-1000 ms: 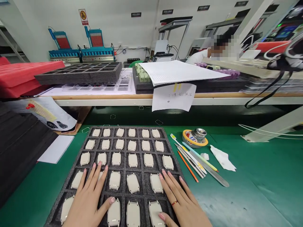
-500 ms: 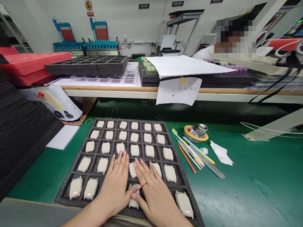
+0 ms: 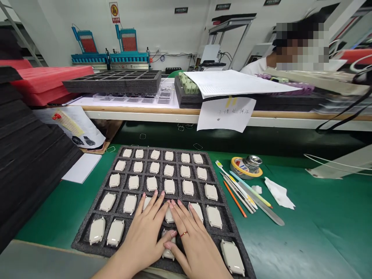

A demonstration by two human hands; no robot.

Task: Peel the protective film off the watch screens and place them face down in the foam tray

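Note:
A black foam tray (image 3: 93, 223) lies on the green mat, its pockets filled with several beige rounded casings (image 3: 169, 186). My left hand (image 3: 145, 236) and my right hand (image 3: 190, 240) lie flat side by side on the tray's near middle, fingers stretched out over the casings. The two thumbs meet over one casing (image 3: 168, 252) in the front row. A ring shows on my right hand. Neither hand grips anything.
Right of the tray lie several thin tools (image 3: 241, 192), a tape roll with a metal cup (image 3: 247, 166) and crumpled tissue (image 3: 279, 193). Black foam stacks (image 3: 29, 155) stand at left. A raised shelf (image 3: 203, 114) carries trays and paper; another person sits behind it.
Both hands slid from the tray's outer columns to its middle and now rest together. The view shifted back, showing the tray's front edge.

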